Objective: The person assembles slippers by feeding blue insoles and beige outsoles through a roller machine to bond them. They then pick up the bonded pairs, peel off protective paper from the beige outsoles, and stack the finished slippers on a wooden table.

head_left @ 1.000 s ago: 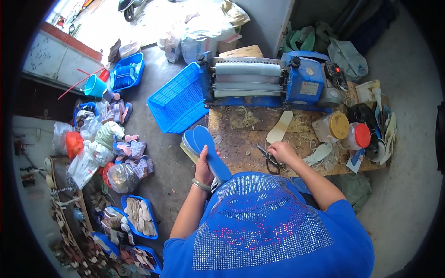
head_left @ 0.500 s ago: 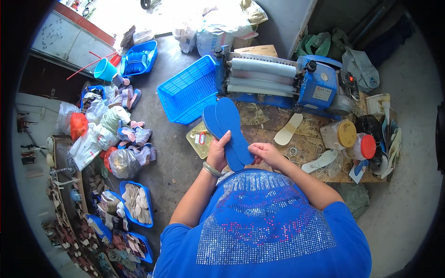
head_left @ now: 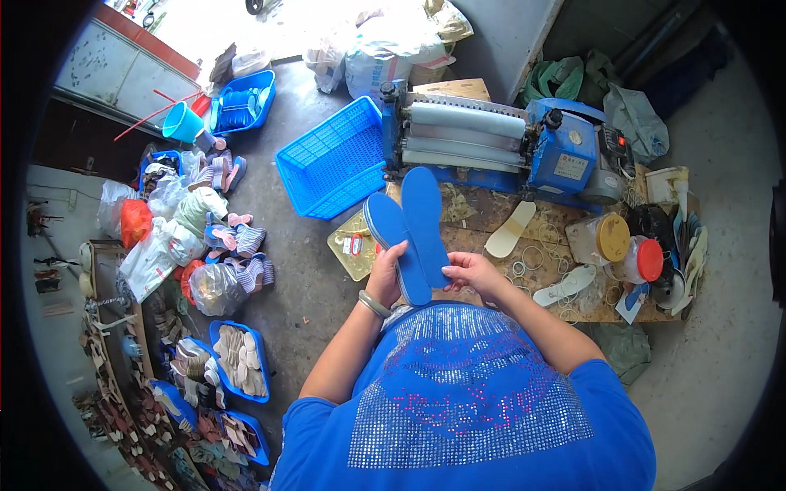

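My left hand (head_left: 383, 277), with a bangle at the wrist, is closed round a stack of blue insoles (head_left: 384, 221), its layered edge showing on the left. Another blue insole (head_left: 422, 204) lies fanned out to the right, its toe pointing away from me and its heel overlapping the stack. At this insole's heel, my right hand (head_left: 472, 274) pinches the right edge between thumb and fingers. Both hands are just in front of my body, above the near edge of the wooden bench (head_left: 467, 237). The left fingers under the stack are hidden.
Behind the bench edge stands a blue roller machine (head_left: 467, 135), with an empty blue basket (head_left: 327, 159) to its left. Pale insoles (head_left: 510, 229), rubber bands and lidded jars (head_left: 612, 236) lie on the bench. Bags, slippers and blue trays (head_left: 240, 360) cover the floor at left.
The front insole has swung to the right, opening a V-shaped gap at the toes between it and the stack. My right hand has shifted slightly right with it.
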Motion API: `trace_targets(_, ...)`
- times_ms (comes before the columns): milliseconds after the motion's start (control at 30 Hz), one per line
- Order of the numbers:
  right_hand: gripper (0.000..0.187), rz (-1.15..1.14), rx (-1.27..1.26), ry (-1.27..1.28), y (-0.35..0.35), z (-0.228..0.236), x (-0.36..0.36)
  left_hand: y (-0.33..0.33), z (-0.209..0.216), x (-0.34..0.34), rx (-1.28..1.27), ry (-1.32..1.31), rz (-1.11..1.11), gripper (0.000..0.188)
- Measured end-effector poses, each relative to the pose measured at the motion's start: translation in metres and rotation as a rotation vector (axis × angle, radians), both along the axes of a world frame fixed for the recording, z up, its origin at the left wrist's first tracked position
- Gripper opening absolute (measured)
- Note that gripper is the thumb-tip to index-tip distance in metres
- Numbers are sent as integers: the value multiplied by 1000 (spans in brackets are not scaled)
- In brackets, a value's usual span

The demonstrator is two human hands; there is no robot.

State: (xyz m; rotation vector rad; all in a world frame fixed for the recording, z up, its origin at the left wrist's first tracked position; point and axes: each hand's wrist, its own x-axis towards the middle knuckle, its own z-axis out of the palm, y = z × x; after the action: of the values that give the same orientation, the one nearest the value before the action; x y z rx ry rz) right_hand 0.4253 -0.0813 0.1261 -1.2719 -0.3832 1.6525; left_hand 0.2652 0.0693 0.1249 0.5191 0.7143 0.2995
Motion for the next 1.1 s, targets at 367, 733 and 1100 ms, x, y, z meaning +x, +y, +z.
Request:
trace_targets(367,11,-280,-149,-91,55,-51,89,-10,-17,-49,-123,39,53,51)
trace_targets(733,18,-172,69,-1776,174,20,231,2,-27,-74,-154,110,239,58)
trace_targets(1100,28,-230,-473,-663,262,-45,345,-6,-30,-100,-224,149,383,51)
